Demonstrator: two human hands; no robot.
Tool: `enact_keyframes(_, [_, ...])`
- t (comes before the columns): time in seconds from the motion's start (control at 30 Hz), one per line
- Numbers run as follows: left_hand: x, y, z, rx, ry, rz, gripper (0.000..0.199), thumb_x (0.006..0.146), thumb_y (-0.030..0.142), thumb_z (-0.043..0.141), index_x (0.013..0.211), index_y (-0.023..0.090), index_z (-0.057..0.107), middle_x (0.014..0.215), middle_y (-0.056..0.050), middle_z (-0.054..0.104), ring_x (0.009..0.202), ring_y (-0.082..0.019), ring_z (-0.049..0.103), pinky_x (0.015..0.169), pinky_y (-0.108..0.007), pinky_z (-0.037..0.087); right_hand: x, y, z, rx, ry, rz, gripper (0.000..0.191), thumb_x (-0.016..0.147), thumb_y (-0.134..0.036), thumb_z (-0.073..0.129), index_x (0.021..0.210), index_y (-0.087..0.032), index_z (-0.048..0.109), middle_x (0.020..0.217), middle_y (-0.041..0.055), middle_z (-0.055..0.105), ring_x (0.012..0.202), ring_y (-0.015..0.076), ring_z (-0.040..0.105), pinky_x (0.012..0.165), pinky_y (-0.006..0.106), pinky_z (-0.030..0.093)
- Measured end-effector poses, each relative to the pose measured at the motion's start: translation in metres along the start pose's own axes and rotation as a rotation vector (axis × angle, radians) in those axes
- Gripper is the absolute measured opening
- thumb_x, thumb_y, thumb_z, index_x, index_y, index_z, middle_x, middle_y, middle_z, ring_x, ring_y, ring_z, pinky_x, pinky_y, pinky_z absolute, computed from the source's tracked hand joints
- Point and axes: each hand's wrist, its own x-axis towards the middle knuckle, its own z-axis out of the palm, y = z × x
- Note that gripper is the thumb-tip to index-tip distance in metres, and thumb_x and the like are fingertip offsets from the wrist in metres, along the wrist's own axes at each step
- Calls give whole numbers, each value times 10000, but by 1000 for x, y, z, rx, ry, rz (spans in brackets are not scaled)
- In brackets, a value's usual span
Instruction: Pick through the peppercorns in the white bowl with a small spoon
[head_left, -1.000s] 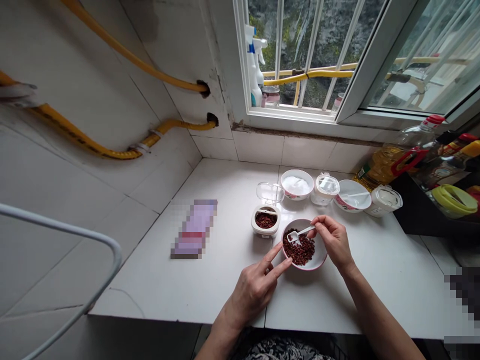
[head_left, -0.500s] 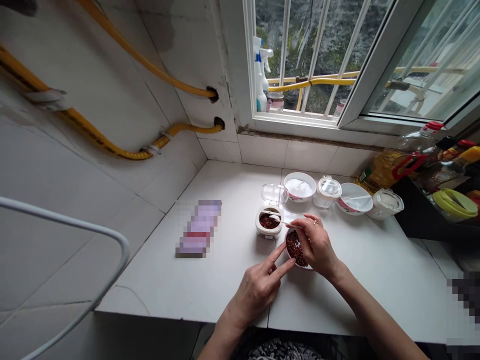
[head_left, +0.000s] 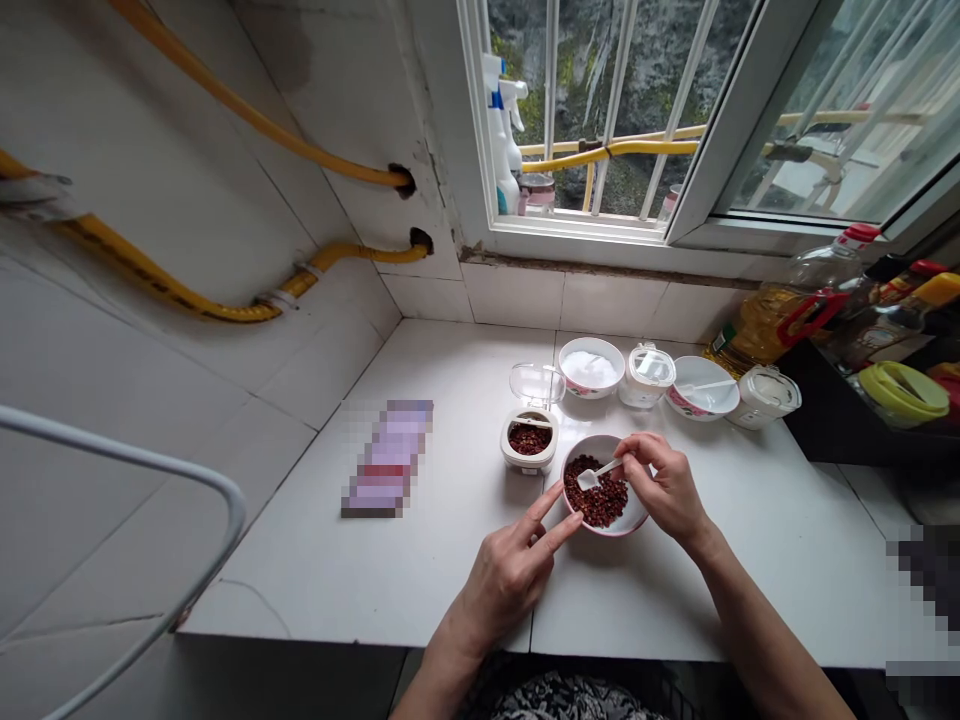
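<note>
A white bowl holds small dark-red dried grains that look like peppercorns. My right hand pinches the handle of a small white spoon, whose scoop rests on the grains. My left hand has two fingers stretched out against the bowl's near left rim; its other fingers are curled under. Just left of the bowl stands a white spice jar with its clear lid flipped up and the same dark-red grains inside.
Along the back stand a bowl of white granules, a lidded jar, a bowl with a white spoon and another jar. An oil bottle is behind. A blurred purple item lies left.
My right hand has brought the spoon from above the spice jar rightward into the bowl. My left hand keeps its place at the rim. The view has shifted slightly.
</note>
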Motion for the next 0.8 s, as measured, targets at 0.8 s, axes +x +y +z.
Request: enact_keyframes(0.8, [2, 2, -2, -17, -6, -13, 624, 903, -45, 406, 1461, 203, 533, 1518, -201, 513, 798, -120, 697, 704, -242, 604, 5, -4, 1, 380, -11, 448, 182, 798, -391, 579, 777, -217, 629, 566, 6, 716, 577, 197, 682, 667, 322, 513])
